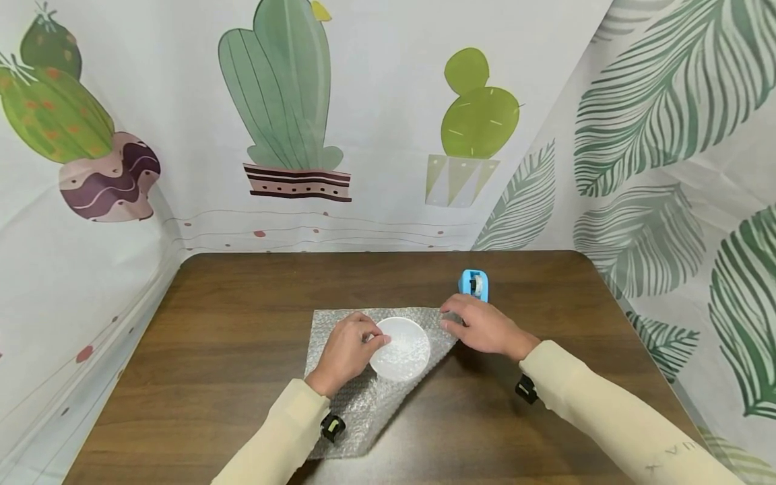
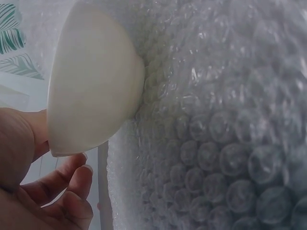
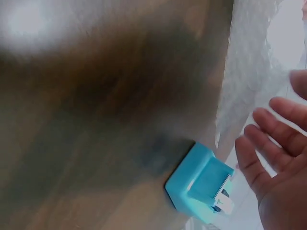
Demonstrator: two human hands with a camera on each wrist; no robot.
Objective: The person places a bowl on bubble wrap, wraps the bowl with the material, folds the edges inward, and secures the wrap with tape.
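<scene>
A white bowl (image 1: 406,357) stands upright on a sheet of bubble wrap (image 1: 327,327). My left hand (image 1: 348,347) holds the bowl by its left rim, thumb over the inside. From the left wrist view, the bowl's smooth outer side (image 2: 91,86) faces the camera, its base against the bubbles; curled fingers (image 2: 79,182) lie beside the rim. At the wrap's far right corner is my right hand (image 1: 485,327), its fingers loosely spread and slightly bent. In the right wrist view those fingers (image 3: 280,134) have nothing between them, close to the wrap's edge (image 3: 235,86).
A blue tape dispenser (image 1: 474,283) stands just beyond my right hand, its toothed cutter (image 3: 223,188) visible in the right wrist view. The wrap's right edge runs diagonally across the brown wooden table (image 1: 212,364). A printed cloth (image 1: 388,135) hangs behind the table.
</scene>
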